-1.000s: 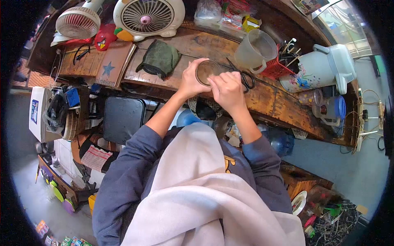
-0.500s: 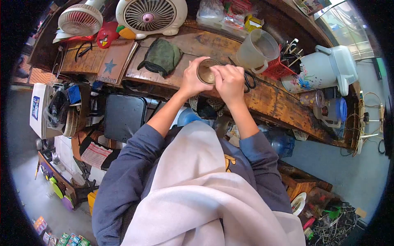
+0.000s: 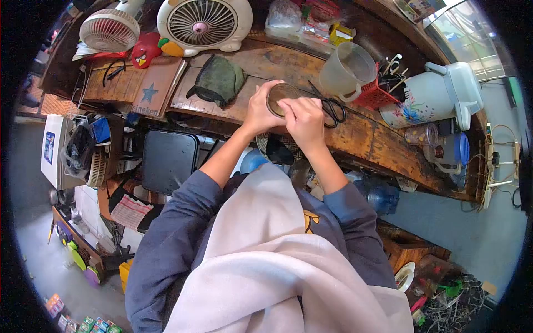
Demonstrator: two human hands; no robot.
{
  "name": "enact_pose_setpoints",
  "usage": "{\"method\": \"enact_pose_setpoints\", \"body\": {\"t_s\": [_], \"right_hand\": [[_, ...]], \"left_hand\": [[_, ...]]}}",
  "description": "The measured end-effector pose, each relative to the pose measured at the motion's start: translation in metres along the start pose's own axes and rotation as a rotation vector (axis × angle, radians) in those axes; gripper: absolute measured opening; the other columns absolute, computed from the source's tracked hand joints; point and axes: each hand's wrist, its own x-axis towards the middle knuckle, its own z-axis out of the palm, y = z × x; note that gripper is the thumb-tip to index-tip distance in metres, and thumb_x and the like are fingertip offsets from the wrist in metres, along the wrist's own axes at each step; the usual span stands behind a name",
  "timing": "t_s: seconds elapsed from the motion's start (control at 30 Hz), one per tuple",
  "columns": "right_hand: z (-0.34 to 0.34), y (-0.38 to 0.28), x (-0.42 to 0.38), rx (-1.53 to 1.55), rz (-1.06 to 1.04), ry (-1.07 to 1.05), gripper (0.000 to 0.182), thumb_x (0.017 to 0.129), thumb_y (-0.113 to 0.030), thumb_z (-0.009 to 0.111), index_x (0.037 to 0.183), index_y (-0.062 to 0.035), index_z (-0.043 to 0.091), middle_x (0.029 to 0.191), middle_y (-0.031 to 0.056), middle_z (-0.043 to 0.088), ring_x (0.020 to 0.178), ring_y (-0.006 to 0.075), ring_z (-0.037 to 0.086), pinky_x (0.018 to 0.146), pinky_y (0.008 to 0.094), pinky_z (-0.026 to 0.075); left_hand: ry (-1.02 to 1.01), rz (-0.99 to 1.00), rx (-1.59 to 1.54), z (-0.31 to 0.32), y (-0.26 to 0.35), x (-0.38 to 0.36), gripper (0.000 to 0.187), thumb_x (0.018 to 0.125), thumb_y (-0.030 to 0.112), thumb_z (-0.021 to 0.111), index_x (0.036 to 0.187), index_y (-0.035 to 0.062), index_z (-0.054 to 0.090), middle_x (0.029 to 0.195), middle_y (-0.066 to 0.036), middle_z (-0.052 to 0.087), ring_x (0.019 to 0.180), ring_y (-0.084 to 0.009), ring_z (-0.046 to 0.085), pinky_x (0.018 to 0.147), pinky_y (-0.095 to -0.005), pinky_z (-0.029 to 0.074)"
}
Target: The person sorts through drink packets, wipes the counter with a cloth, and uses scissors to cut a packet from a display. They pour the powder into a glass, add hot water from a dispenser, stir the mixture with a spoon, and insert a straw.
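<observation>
My left hand is wrapped round the side of a round cup with a brownish inside, holding it at the table's front edge. Over the cup's right rim, my right hand is closed, its fingers pinched together. Whatever it may hold is hidden by the fingers. Just right of that hand lies a pair of black-handled scissors. A folded dark green cloth rests on the wood to the left of the cup.
On the wooden table stand a translucent plastic pitcher, a red basket of utensils and a flowered thermos jug. A brown Heineken menu folder lies left. Behind are a white fan and a plastic box.
My right hand has shifted slightly left and down across the cup's rim, uncovering more of the scissors. My left hand keeps its hold on the cup.
</observation>
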Motion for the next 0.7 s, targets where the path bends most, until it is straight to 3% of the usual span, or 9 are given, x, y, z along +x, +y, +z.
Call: {"method": "enact_pose_setpoints", "body": {"t_s": [0.07, 0.17, 0.23, 0.37, 0.43, 0.57, 0.63, 0.67, 0.7], "right_hand": [[-0.002, 0.005, 0.004, -0.086, 0.013, 0.013, 0.005, 0.072, -0.009, 0.062, 0.07, -0.0045, 0.062, 0.064, 0.0062, 0.058, 0.061, 0.0226, 0.055, 0.061, 0.033, 0.038], [-0.007, 0.001, 0.003, -0.183, 0.052, 0.002, 0.005, 0.072, -0.009, 0.062, 0.07, -0.005, 0.061, 0.065, 0.0071, 0.058, 0.062, 0.023, 0.055, 0.063, 0.0329, 0.038], [-0.004, -0.003, -0.005, -0.09, 0.038, -0.032, 0.004, 0.073, -0.009, 0.061, 0.07, -0.0058, 0.061, 0.066, 0.0074, 0.058, 0.062, 0.0234, 0.054, 0.063, 0.033, 0.038], [-0.002, 0.002, 0.001, -0.126, -0.003, 0.003, 0.005, 0.073, -0.011, 0.062, 0.071, -0.0065, 0.062, 0.064, 0.0066, 0.057, 0.062, 0.0233, 0.054, 0.063, 0.0327, 0.038], [-0.003, 0.007, 0.001, -0.154, 0.032, 0.011, 0.006, 0.074, -0.012, 0.062, 0.071, -0.0058, 0.062, 0.065, 0.0068, 0.058, 0.062, 0.024, 0.055, 0.063, 0.0325, 0.039], [-0.012, -0.001, -0.007, -0.137, 0.28, 0.03, 0.014, 0.078, -0.014, 0.058, 0.071, -0.0019, 0.061, 0.062, 0.0111, 0.059, 0.056, 0.0251, 0.057, 0.06, 0.0345, 0.042], [-0.017, -0.004, -0.005, 0.144, 0.759, 0.139, 0.02, 0.081, -0.017, 0.057, 0.075, 0.001, 0.062, 0.063, 0.0128, 0.062, 0.055, 0.0207, 0.06, 0.056, 0.0309, 0.045], [-0.019, 0.003, -0.008, 0.133, 0.75, 0.163, 0.022, 0.083, -0.018, 0.055, 0.079, 0.0018, 0.063, 0.064, 0.0135, 0.063, 0.055, 0.0161, 0.061, 0.053, 0.027, 0.046], [-0.019, 0.004, -0.007, 0.261, 0.801, 0.223, 0.02, 0.082, -0.017, 0.056, 0.078, 0.0012, 0.063, 0.067, 0.0128, 0.063, 0.059, 0.0204, 0.061, 0.057, 0.0297, 0.046]], "left_hand": [[0.004, -0.009, -0.003, 0.0, -0.001, -0.002, 0.073, 0.047, 0.022, 0.079, 0.111, 0.0062, 0.047, 0.105, -0.011, 0.057, 0.097, -0.0239, 0.056, 0.084, -0.0332, 0.043], [-0.019, -0.086, -0.094, -0.003, -0.003, 0.0, 0.077, 0.044, 0.029, 0.079, 0.111, 0.0095, 0.047, 0.107, -0.011, 0.056, 0.102, -0.0313, 0.052, 0.097, -0.0458, 0.03], [0.018, -0.008, 0.0, -0.001, -0.002, 0.0, 0.073, 0.048, 0.021, 0.078, 0.112, 0.0055, 0.047, 0.104, -0.011, 0.057, 0.096, -0.022, 0.056, 0.084, -0.0324, 0.044], [0.02, -0.062, -0.039, -0.001, -0.003, -0.001, 0.073, 0.046, 0.02, 0.078, 0.111, 0.0048, 0.047, 0.104, -0.011, 0.057, 0.097, -0.0217, 0.056, 0.084, -0.0322, 0.043], [0.018, -0.08, -0.092, 0.0, -0.003, -0.001, 0.076, 0.042, 0.021, 0.076, 0.111, 0.0097, 0.047, 0.106, -0.01, 0.056, 0.101, -0.0305, 0.053, 0.097, -0.0441, 0.032], [-0.003, -0.097, -0.097, 0.001, -0.002, -0.002, 0.077, 0.041, 0.021, 0.076, 0.112, 0.0112, 0.047, 0.107, -0.009, 0.056, 0.103, -0.0299, 0.052, 0.099, -0.0494, 0.027], [-0.02, -0.082, -0.083, 0.001, -0.002, -0.003, 0.077, 0.041, 0.021, 0.076, 0.112, 0.0116, 0.047, 0.108, -0.009, 0.055, 0.105, -0.0297, 0.051, 0.1, -0.0516, 0.025], [-0.037, -0.067, -0.065, 0.0, -0.001, -0.003, 0.077, 0.041, 0.021, 0.076, 0.112, 0.012, 0.047, 0.108, -0.009, 0.055, 0.106, -0.0295, 0.05, 0.1, -0.0537, 0.023], [-0.035, -0.069, -0.062, -0.001, -0.001, -0.003, 0.077, 0.041, 0.021, 0.076, 0.112, 0.012, 0.047, 0.108, -0.009, 0.055, 0.106, -0.0295, 0.05, 0.1, -0.0537, 0.023]]}}
